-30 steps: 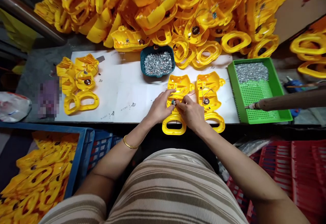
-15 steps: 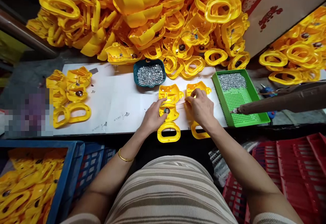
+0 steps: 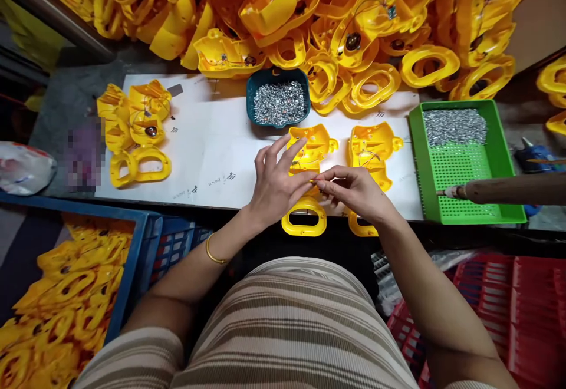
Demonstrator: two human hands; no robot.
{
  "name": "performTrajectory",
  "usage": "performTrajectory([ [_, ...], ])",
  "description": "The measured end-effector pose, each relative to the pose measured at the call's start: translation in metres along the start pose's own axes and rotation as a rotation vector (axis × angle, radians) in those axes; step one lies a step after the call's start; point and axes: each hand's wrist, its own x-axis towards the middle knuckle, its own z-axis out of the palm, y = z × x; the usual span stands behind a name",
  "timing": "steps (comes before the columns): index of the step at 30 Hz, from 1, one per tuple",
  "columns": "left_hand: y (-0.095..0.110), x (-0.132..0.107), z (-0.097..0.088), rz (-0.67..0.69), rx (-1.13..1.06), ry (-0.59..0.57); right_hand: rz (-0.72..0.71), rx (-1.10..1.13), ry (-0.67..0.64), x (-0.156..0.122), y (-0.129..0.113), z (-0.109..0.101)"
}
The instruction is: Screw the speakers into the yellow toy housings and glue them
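Over a yellow plastic shell (image 3: pixel 312 141) with a ring-shaped handle, my left hand (image 3: pixel 276 185) pinches with thumb and index finger while its other fingers are spread. My right hand (image 3: pixel 360 191) comes from the right, also in a pinch, and its fingertips meet those of the left. Whatever is between them is too small to make out. A second yellow shell (image 3: pixel 371 141), with thin wires inside, lies open side up just beyond my right hand. Its lower part is partly covered by that hand.
A dark teal bowl (image 3: pixel 252 103) holds small metal parts. At right stands a green basket (image 3: pixel 460 203) with screws, and a screwdriver-like tool (image 3: pixel 522 188) reaches over it. Yellow shells (image 3: pixel 283 6) are heaped behind. More shells (image 3: pixel 150 100) lie left; a blue crate (image 3: pixel 145 230) holds others.
My right hand has moved left and down from the second shell to meet my left hand. The left hand's fingers have lifted and spread. The view has shifted nearer the table.
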Motion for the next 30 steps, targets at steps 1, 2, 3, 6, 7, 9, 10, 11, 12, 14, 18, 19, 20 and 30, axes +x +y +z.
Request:
performTrajectory([
  [1,-0.003,0.003,-0.001,0.020,-0.008,0.007,-0.002,0.016,-0.022,0.000,0.000,-0.001],
  [2,-0.006,0.006,-0.001,0.039,-0.017,0.009,0.002,0.033,-0.050,-0.001,0.000,-0.002],
  [3,-0.009,0.008,-0.002,0.053,-0.025,0.008,0.008,0.047,-0.075,-0.002,0.000,-0.003],
  [6,-0.016,0.014,-0.001,0.067,-0.032,-0.003,0.014,0.050,-0.113,-0.004,-0.001,-0.004],
  [7,-0.018,0.016,-0.001,0.068,-0.030,-0.003,0.020,0.034,-0.114,-0.005,-0.002,-0.003],
  [9,-0.020,0.018,0.001,0.077,-0.026,0.010,0.044,0.007,-0.110,-0.005,-0.003,-0.002],
  [10,-0.020,0.019,0.002,0.086,-0.024,0.020,0.055,0.001,-0.113,-0.006,-0.003,-0.001],
  [11,-0.020,0.020,0.003,0.096,-0.024,0.031,0.060,0.001,-0.120,-0.006,-0.003,0.000],
  [12,-0.020,0.020,0.004,0.105,-0.025,0.040,0.058,0.003,-0.127,-0.006,-0.003,0.001],
  [14,-0.020,0.020,0.005,0.114,-0.026,0.067,0.034,0.006,-0.113,-0.005,-0.003,0.003],
  [18,-0.017,0.011,0.002,0.077,-0.031,0.146,-0.012,0.051,0.004,-0.003,0.000,0.003],
  [19,-0.017,0.007,0.000,0.061,-0.039,0.162,-0.016,0.071,0.023,-0.003,0.000,0.003],
  [20,-0.016,0.002,-0.001,0.042,-0.048,0.172,-0.013,0.091,0.035,-0.002,0.001,0.002],
  [30,-0.001,-0.063,0.003,-0.387,-0.123,-0.028,0.001,-0.066,0.074,-0.001,0.002,0.003],
])
